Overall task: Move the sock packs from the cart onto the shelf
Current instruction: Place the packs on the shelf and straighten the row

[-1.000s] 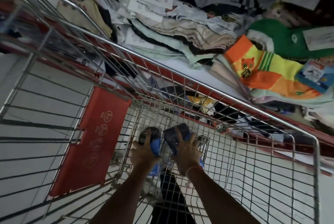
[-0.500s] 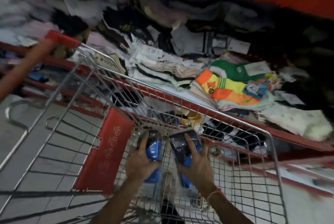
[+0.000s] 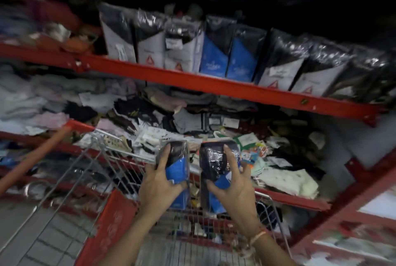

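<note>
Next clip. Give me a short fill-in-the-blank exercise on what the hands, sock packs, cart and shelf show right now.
1. Each hand holds ____ sock pack: the left hand and the right hand.
2. Both held packs are black and ____.
3. The hands are above a wire ____.
4. The upper shelf has a ____ front rail, with packs standing upright on it.

Missing words: one; blue; cart; red
</note>
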`<state>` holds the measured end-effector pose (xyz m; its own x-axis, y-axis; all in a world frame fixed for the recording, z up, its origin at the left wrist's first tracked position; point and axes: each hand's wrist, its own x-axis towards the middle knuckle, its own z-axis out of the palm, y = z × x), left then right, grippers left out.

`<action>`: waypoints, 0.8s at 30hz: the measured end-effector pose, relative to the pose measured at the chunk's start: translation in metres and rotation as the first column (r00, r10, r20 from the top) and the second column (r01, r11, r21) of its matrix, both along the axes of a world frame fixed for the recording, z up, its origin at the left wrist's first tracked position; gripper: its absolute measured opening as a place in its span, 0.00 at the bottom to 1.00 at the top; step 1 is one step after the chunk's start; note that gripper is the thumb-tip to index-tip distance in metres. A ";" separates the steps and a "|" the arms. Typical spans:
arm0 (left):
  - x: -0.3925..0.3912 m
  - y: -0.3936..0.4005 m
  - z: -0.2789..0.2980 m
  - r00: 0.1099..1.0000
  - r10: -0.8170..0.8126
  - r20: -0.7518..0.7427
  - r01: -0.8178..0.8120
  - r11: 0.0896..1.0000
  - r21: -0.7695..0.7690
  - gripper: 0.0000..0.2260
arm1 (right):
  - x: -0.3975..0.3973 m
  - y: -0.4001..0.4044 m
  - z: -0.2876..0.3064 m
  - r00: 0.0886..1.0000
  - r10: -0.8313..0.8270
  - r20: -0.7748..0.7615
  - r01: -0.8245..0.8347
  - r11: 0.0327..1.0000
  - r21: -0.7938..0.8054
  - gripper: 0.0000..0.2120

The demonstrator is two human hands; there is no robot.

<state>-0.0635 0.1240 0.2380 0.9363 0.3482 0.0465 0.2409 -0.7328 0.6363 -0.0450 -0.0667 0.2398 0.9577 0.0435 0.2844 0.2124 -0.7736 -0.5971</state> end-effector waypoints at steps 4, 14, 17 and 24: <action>0.032 -0.009 0.055 0.981 -0.021 0.192 0.013 0.999 0.044 0.46 | 0.022 -0.007 0.054 0.985 -0.032 0.167 0.021 0.997 0.068 0.47; 0.120 -0.040 0.182 0.811 -0.002 0.585 -0.086 0.989 0.122 0.46 | 0.099 -0.018 0.176 0.858 -0.115 0.501 0.020 0.981 0.191 0.44; 0.127 -0.045 0.193 0.776 -0.021 0.630 -0.068 0.991 0.116 0.46 | 0.110 -0.011 0.180 0.843 -0.130 0.523 0.043 0.983 0.176 0.44; 0.218 -0.080 0.225 0.721 0.033 0.692 -0.139 0.986 0.097 0.46 | 0.209 -0.004 0.211 0.784 -0.233 0.576 0.164 0.972 0.170 0.41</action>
<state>0.1543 0.0440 0.4628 0.5953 0.3664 0.7151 -0.1566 -0.8200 0.5506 0.1642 -0.0707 0.4512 0.5872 -0.1917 0.7864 0.3972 -0.7783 -0.4863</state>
